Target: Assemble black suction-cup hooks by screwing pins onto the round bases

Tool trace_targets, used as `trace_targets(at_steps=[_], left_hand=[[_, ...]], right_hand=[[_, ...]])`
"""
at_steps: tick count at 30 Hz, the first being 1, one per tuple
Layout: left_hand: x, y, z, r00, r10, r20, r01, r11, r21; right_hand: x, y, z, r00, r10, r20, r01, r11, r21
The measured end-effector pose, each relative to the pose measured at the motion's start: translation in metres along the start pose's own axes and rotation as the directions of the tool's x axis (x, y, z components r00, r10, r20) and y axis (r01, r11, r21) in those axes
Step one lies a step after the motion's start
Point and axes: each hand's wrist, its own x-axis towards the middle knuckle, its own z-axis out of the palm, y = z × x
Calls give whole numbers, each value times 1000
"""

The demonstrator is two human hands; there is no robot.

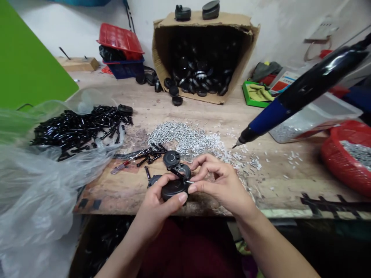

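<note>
My left hand is closed around a round black plastic cap, held just above the near edge of the wooden bench. My right hand pinches a small silver screw against a thin black rod lying across the cap's top. Two more round black caps rest on the bench just behind my hands. A pile of silver screws spreads out behind them.
A hanging blue-and-black electric screwdriver points down at the right. A tipped cardboard box of black caps stands at the back. Black rods lie on a plastic bag at left. A red basket sits at far right.
</note>
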Motion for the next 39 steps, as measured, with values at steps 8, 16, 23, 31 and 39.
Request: trace_targets(at_steps=[8, 16, 23, 31, 39], left_hand=[[-6, 3, 11, 996, 84, 42, -93, 941, 325], [-6, -6, 14, 947, 302, 110, -313, 792, 525], [-6, -5, 22, 996, 55, 73, -76, 942, 326], [-4, -14, 29, 994, -47, 101, 27, 981, 190], [-2, -16, 40, 978, -149, 145, 158, 986, -52]], right_hand=[[-9, 2, -9, 1000, 11, -5, -11, 999, 40], [-14, 2, -14, 1000, 16, -15, -17, 999, -45], [-28, 3, -14, 998, -1, -55, -4, 995, -98], [-44, 7, -11, 981, -85, -177, 20, 940, -340], [-52, 6, -24, 596, -639, -486, 254, 724, -641]])
